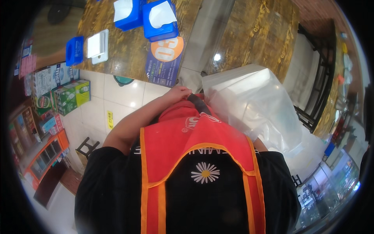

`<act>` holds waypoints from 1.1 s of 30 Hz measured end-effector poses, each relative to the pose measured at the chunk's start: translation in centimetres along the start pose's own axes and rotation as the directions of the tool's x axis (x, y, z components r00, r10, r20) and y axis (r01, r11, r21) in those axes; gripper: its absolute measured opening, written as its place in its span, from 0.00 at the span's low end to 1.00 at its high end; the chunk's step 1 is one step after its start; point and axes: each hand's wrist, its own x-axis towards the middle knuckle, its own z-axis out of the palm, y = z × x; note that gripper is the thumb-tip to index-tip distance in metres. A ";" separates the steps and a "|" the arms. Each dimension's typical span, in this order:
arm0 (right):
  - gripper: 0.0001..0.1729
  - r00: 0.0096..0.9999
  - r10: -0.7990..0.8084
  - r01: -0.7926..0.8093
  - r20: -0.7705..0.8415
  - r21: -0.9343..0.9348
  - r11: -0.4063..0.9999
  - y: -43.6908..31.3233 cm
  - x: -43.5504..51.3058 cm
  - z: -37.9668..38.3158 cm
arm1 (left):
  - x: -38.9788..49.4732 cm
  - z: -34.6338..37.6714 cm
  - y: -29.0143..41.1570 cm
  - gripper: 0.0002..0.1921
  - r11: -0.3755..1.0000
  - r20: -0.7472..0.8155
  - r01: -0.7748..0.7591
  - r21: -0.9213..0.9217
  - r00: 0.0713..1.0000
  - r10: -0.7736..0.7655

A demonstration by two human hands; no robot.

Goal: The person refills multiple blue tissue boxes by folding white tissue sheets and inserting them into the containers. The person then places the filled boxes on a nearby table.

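My left hand (181, 93) is in front of my waist, its fingers closed at the upper end of a dark strap (200, 103). The strap lies over the red apron (175, 140) with orange trim that I wear. A large translucent plastic bag (254, 99) bulges out on my right side. It covers my right forearm and hides my right hand, so what that hand holds does not show. Beyond my left hand is the near edge of a wooden table (122, 58), with a purple printed card (163, 65) at its corner.
Blue tissue boxes (160, 23) and a small blue holder (74, 51) stand on the table. Another wooden table (257, 32) is ahead right, beside a black metal frame (324, 73). Drink cartons (71, 96) and a stool (87, 147) are to the left on the tiled floor (122, 102).
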 end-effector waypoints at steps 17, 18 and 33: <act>0.14 0.809 0.397 -0.414 0.433 -0.058 0.908 -4.0 3.0 -6.0 | 0.7 -0.4 -1.4 0.14 0.969 0.029 -0.120 0.215 0.993 0.117; 0.15 0.785 0.441 -0.492 0.434 0.006 0.870 -3.2 2.5 -4.0 | 1.1 -0.7 -1.5 0.15 0.970 0.050 -0.083 0.229 0.996 0.074; 0.17 0.946 0.303 -0.319 0.116 0.166 0.933 0.5 0.5 5.0 | 0.0 -0.5 -0.5 0.13 0.933 0.026 -0.117 0.341 0.993 0.115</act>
